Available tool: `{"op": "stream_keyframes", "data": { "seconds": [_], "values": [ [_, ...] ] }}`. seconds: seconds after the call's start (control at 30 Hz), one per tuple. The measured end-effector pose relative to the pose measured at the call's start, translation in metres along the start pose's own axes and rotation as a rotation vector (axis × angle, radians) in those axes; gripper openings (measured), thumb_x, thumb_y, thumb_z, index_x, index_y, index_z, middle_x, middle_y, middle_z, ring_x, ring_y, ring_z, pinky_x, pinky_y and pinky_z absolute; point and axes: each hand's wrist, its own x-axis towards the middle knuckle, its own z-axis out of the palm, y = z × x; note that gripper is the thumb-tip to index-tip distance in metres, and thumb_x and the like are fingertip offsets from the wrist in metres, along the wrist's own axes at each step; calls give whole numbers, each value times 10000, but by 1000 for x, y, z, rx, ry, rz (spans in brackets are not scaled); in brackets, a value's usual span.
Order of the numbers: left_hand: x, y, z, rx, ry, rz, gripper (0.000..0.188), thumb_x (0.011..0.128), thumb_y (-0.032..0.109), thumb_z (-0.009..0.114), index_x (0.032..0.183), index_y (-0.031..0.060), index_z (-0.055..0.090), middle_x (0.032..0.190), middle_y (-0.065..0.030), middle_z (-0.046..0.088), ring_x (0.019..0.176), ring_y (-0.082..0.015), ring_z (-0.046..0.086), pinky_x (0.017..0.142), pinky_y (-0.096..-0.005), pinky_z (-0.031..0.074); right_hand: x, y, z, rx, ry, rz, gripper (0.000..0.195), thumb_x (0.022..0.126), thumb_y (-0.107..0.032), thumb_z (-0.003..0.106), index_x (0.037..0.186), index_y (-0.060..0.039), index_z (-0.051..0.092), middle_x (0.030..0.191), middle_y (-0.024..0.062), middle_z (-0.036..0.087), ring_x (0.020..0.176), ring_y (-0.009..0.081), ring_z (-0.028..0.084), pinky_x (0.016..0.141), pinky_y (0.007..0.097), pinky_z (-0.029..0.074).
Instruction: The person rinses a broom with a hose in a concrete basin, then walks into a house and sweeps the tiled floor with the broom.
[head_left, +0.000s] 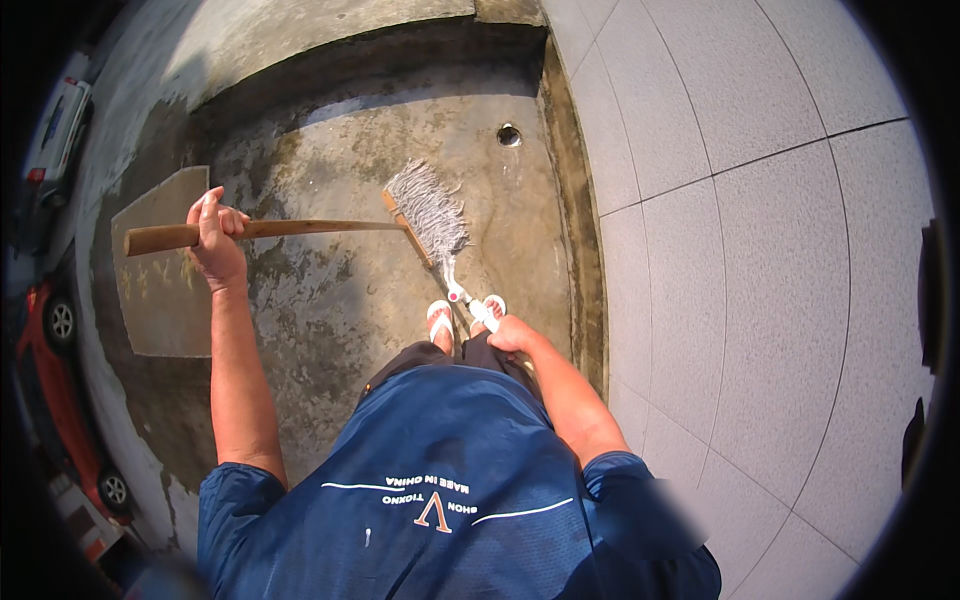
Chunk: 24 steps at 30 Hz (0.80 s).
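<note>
My left hand (220, 244) is wrapped around the wooden handle (315, 225) of a string mop, close to its upper end. At the far end, a wooden crossbar (409, 234) carries grey-white cotton strands (433, 208), which spread over the wet concrete floor (315, 319). Whether the head is pressed on the floor or held just off it, I cannot tell. In my right hand (516, 335), low in front of my legs, is a white hose nozzle (466, 301) with a red dot. Water (448, 268) streams from it onto the near end of the strands. The hose itself is mostly hidden.
A round drain hole (509, 136) lies beyond the mop. On the right, a concrete curb (581, 247) borders grey tiled paving (750, 262). My feet in white flip-flops (442, 330) stand near the nozzle. A red car (64, 405) and a light-coloured vehicle (56, 131) are far left.
</note>
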Motion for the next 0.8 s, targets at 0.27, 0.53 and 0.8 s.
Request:
{"op": "stream_keyframes", "data": {
  "seconds": [0.27, 0.53, 0.8],
  "values": [
    [-3, 3, 0, -7, 9, -17, 213, 985, 176, 556, 1013, -21, 633, 603, 7, 425, 525, -106, 405, 582, -315, 466, 15, 13, 4, 12, -6, 33, 294, 732, -156, 591, 834, 108, 671, 703, 227, 679, 532, 318, 665, 513, 404, 542],
    [-5, 4, 1, 0, 21, -9, 220, 991, 187, 554, 1016, -18, 631, 604, 10, 414, 525, -102, 390, 584, -310, 458, -5, -13, -10, -60, -9, -47, 586, 803, -227, 535, 1172, 220, 453, 984, 349, 638, 859, 378, 674, 804, 389, 537],
    [-3, 1, 1, 1, 10, -5, 226, 999, 185, 544, 1019, -19, 638, 597, 12, 410, 530, -109, 395, 578, -317, 453, 51, 17, 14, -17, -44, -81, 983, 801, -272, 559, 1408, 280, 18, 1459, 482, 208, 1406, 493, 271, 1183, 376, 256]
  ]
}}
